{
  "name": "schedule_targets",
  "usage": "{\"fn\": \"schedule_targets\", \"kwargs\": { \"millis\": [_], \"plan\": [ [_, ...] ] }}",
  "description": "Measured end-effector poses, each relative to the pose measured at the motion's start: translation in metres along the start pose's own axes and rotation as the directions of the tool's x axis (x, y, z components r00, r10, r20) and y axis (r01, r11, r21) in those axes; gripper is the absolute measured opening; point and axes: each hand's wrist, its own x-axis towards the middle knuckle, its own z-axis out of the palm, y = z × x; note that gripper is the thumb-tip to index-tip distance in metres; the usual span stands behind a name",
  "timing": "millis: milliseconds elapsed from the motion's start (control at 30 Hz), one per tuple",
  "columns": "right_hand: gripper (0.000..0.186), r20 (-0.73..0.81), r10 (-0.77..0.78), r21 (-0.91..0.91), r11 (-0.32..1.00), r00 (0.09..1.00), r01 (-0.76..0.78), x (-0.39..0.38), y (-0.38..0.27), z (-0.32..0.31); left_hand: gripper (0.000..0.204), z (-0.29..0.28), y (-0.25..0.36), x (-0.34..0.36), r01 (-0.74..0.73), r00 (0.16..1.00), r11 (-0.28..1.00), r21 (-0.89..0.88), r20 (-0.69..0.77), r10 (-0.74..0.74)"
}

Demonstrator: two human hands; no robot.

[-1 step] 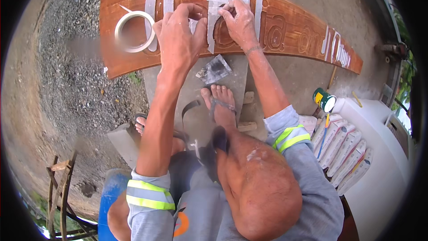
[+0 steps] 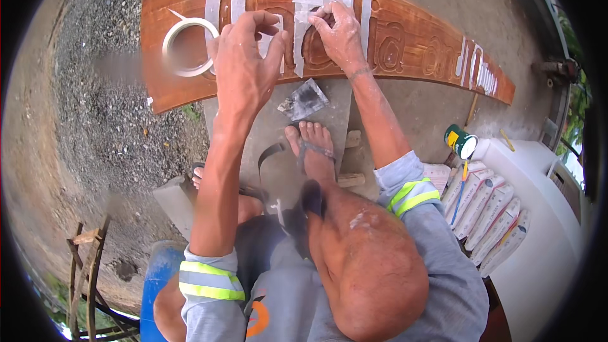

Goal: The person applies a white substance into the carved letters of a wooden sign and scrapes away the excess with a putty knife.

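A curved brown wooden board point(image 2: 418, 31) with raised lettering lies across the top, with strips of masking tape point(image 2: 366, 16) on it. My left hand point(image 2: 250, 66) is over its middle left, beside a tape roll point(image 2: 190, 20), fingers curled near a white strip; what they hold, if anything, is hidden. My right hand point(image 2: 342, 44) pinches the tape at the upper edge of a strip around one of the raised letters, its wrist over the board's lower edge.
A dark plastic packet point(image 2: 304, 98) lies below the board near my sandalled foot point(image 2: 316, 158). At right are a green can point(image 2: 457, 138), a blue-handled tool point(image 2: 459, 193) and stacked bags point(image 2: 484, 215). Gravel point(image 2: 107, 126), a blue barrel point(image 2: 158, 266) and a wooden frame point(image 2: 88, 259) are left.
My left hand has shifted a little left and down, showing more of the white strip beside it. My right hand has dipped very slightly and still pinches at the tape.
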Motion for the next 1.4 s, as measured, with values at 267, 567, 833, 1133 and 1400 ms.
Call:
{"fn": "schedule_targets", "kwargs": {
  "millis": [267,567,833,1133,1400],
  "plan": [
    [0.016,-0.181,-0.087,-0.087,0.994,0.980,0.072,0.000,-0.008,0.016,0.022,-0.140,-0.062,-0.010,0.263,0.929,0.944,-0.197,-0.212,-0.304],
    [0.069,0.104,-0.137,-0.265,0.951,0.985,0.160,-0.092,-0.049,0.034,0.049,-0.189,-0.237,-0.048,0.488,0.820,0.834,-0.258,-0.193,-0.539],
    [0.063,0.019,-0.112,-0.316,0.942,0.994,0.112,-0.070,-0.036,0.019,0.062,-0.128,-0.167,-0.047,0.539,0.840,0.802,-0.256,0.229,-0.492],
    [0.064,0.062,-0.136,-0.372,0.916,0.989,0.149,-0.050,-0.038,0.036,0.033,-0.147,-0.132,-0.033,0.308,0.915,0.901,0.306,0.166,-0.369],
    [0.070,0.075,-0.136,-0.338,0.929,0.988,0.154,-0.030,-0.037,0.038,0.031,-0.159,-0.114,-0.026,0.482,0.872,0.861,0.165,0.007,-0.490]
  ]
}}
